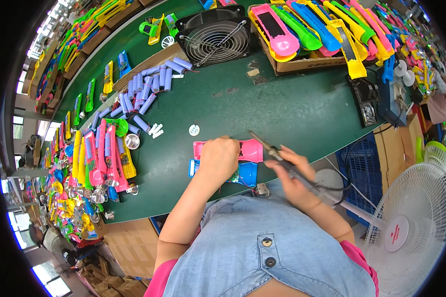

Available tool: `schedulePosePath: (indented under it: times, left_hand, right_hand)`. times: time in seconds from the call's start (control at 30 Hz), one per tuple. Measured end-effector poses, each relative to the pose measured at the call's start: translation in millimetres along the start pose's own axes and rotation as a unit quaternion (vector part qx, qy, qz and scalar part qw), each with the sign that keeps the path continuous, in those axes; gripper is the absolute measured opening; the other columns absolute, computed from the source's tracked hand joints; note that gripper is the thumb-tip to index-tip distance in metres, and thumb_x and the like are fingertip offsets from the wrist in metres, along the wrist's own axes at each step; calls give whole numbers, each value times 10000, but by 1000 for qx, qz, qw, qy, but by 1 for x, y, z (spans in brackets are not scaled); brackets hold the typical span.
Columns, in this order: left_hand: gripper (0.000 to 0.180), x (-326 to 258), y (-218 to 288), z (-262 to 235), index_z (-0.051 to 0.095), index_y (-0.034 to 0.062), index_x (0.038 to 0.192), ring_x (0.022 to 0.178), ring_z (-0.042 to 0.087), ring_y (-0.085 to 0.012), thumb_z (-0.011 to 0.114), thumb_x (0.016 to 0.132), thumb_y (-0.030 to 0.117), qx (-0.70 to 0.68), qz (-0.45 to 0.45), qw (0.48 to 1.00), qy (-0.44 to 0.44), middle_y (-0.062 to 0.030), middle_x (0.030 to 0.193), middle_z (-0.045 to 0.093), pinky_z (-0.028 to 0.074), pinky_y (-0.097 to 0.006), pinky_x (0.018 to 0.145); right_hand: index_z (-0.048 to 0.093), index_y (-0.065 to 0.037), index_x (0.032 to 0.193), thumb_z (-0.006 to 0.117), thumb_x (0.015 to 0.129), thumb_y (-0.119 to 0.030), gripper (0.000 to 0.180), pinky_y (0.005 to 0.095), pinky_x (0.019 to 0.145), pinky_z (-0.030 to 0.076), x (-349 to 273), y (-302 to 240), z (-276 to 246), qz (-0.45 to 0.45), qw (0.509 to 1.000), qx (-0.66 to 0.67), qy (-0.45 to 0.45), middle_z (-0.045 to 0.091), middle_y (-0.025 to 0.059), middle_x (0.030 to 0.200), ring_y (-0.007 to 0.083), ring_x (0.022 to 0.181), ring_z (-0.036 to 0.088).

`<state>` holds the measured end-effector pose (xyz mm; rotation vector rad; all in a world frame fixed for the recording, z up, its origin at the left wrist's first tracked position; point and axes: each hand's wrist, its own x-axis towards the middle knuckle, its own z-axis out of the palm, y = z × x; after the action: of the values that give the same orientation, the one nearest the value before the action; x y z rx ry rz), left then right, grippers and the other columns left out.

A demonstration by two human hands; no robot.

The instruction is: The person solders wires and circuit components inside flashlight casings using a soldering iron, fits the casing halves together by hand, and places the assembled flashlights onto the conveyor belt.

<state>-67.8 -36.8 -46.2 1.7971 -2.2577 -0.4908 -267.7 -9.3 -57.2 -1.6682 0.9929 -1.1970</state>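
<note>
My left hand is closed over a pink plastic housing half, its fingers curled down and mostly hidden. Right against the near side of that piece lies a blue housing half with a bit of green circuit board showing. In my right hand is a soldering iron, gripped by its dark handle. Its metal tip points up and left, above the table and apart from the pink piece. A small white round disc lies just beyond my left hand.
Lilac battery cells are heaped at the far left, near colourful housings. A black box fan stands at the back. A carton of housings and a blue-grey soldering station sit right. A white fan stands beside me.
</note>
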Motion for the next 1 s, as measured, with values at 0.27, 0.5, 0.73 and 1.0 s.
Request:
schedulePosePath:
  times: [0.27,0.5,0.73,1.0]
  left_hand:
    - [97,0,4,-2,629,46,730,634,591,-307,584,647,25,9,-7,1000,4,-136,652,570,466,-414,577]
    - [123,-3,6,-3,644,48,762,653,588,-314,595,650,29,16,-8,1000,11,-134,687,571,468,-407,598]
    - [136,-33,-1,-45,646,51,794,743,572,-262,646,658,61,-75,72,992,65,-88,768,572,465,-369,635]
    - [207,-48,-5,15,619,63,803,801,552,-232,661,608,5,-100,161,962,197,-57,835,583,465,-323,657]
  right_hand:
    - [266,-58,1307,748,636,-127,830,557,1046,152,-4,6,27,-25,979,-118,-163,528,152,1085,295,963,542]
    - [313,13,1256,757,604,-139,803,492,1076,157,-6,12,30,-50,982,-131,-129,571,57,647,220,666,620]
    - [298,-54,1291,722,626,-64,789,550,1053,142,9,13,19,-69,981,-129,-126,520,155,1150,297,1004,544]
    - [289,-25,1270,725,657,-129,760,499,1077,167,45,13,-1,-39,965,-160,-202,545,135,1143,300,942,595]
